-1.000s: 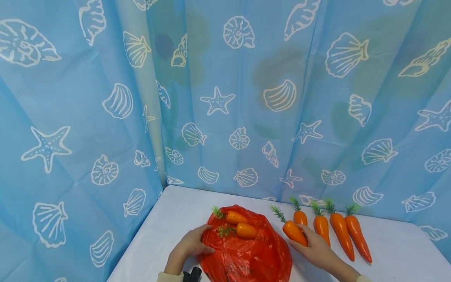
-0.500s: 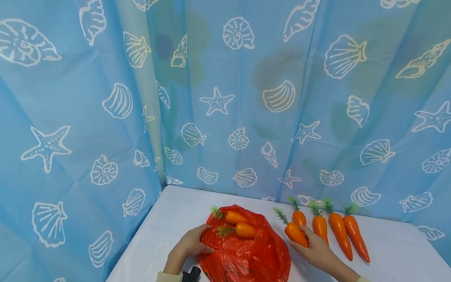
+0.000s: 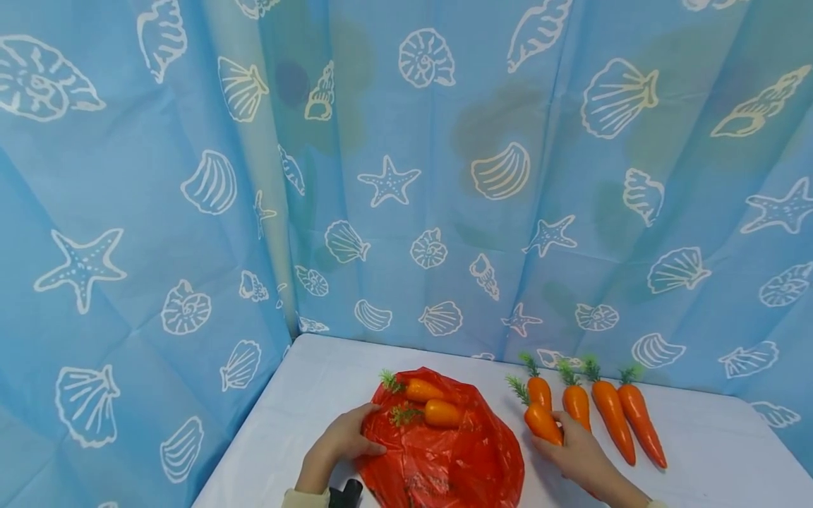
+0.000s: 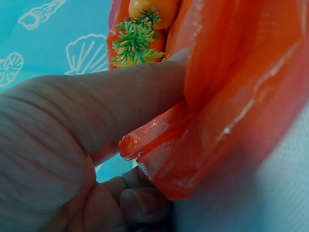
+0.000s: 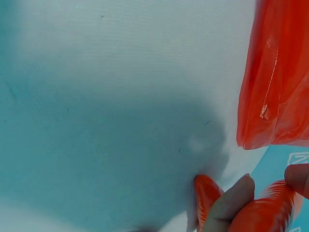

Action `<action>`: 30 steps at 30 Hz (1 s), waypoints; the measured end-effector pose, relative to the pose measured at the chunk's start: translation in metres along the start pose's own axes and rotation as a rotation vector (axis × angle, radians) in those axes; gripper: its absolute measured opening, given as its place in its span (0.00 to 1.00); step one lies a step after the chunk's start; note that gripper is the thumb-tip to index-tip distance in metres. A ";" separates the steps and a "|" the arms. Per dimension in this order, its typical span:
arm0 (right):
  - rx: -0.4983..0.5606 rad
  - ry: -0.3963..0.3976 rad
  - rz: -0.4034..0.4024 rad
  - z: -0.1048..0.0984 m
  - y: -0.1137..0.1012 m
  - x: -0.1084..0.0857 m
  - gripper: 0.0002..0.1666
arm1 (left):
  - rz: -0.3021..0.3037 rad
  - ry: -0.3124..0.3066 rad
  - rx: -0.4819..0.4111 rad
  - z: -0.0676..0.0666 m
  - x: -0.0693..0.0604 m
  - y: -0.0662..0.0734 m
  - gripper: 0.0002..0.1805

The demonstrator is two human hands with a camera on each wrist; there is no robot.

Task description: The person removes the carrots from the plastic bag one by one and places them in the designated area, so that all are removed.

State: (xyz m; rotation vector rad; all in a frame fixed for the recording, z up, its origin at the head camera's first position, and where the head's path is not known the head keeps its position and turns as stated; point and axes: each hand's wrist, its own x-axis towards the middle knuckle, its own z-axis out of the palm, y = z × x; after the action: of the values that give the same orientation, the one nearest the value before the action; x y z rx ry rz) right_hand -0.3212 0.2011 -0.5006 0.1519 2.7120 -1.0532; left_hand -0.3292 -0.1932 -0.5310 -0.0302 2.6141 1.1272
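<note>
At the left edge of a red plastic bag (image 3: 438, 458), my left hand (image 3: 346, 437) grips the bag's side; in the left wrist view the thumb (image 4: 120, 96) lies over the red film (image 4: 231, 87). Two orange carrots with green tops, one of them the nearer carrot (image 3: 442, 414), lie on the bag. Right of the bag, my right hand (image 3: 581, 455) holds a carrot (image 3: 543, 423) between thumb and fingers, its green top pointing up and left. In the right wrist view the held carrot (image 5: 265, 212) shows between the fingertips at the bottom.
Behind and right of the held carrot, several more carrots lie in a row on the white table (image 3: 330, 360), among them the rightmost carrot (image 3: 643, 423). A blue curtain (image 3: 394, 282) with shell prints stands behind and to the left.
My right hand and its carrot have shifted slightly right, closer to the row, and the held carrot now overlaps the leftmost one in view. My left hand has barely moved.
</note>
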 end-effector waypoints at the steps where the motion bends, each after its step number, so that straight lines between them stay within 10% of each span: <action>1: -0.001 0.001 0.005 0.000 0.000 0.000 0.52 | 0.000 0.001 0.001 0.000 0.000 0.001 0.41; 30: -0.010 0.012 0.112 -0.007 0.016 -0.006 0.60 | -0.013 0.001 0.013 0.003 0.001 -0.001 0.41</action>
State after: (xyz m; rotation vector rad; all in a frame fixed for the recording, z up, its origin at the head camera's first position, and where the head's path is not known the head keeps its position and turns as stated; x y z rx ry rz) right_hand -0.3136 0.2175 -0.5042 0.3049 2.6843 -1.0097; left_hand -0.3295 -0.1917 -0.5335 -0.0451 2.6181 1.1057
